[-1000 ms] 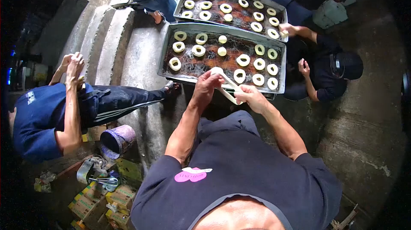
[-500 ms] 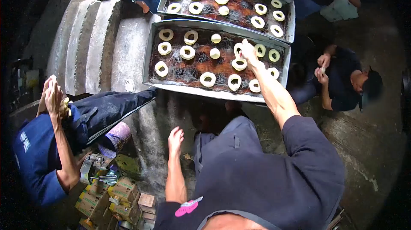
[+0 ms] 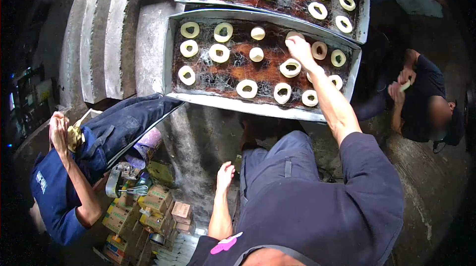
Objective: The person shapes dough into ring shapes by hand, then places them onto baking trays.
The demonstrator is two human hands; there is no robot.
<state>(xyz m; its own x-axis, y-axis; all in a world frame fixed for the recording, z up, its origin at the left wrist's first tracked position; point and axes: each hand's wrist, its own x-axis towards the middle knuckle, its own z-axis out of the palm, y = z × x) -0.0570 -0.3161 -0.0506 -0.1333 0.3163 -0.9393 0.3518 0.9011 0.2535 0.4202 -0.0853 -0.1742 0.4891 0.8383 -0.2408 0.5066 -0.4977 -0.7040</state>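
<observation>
My right hand (image 3: 300, 50) reaches over the nearer metal tray (image 3: 208, 98), its fingers bent down and closed at the lower edge of a pale dough ring (image 3: 294, 34). The hand hides part of that ring and the fingertips. Just below it lies another dough ring (image 3: 290, 68). More rings are spread over the dark, scratched tray bottom, with two round dough pieces (image 3: 256, 54) near the middle. My left hand (image 3: 225, 176) hangs low beside my left leg, away from the tray, fingers loosely bent and holding nothing.
A second tray (image 3: 364, 13) with dough rings adjoins at the back. On the left a person in a blue shirt (image 3: 59, 191) sits near concrete steps (image 3: 114, 43), cartons (image 3: 119, 219), a whisk (image 3: 136, 190) and a bucket (image 3: 146, 147). At right another person's hands (image 3: 402, 85) hold a pale piece.
My right hand has moved to the upper part of the ring it touches. My left hand's fingers have curled a little more. The view has shifted, and the trays appear larger.
</observation>
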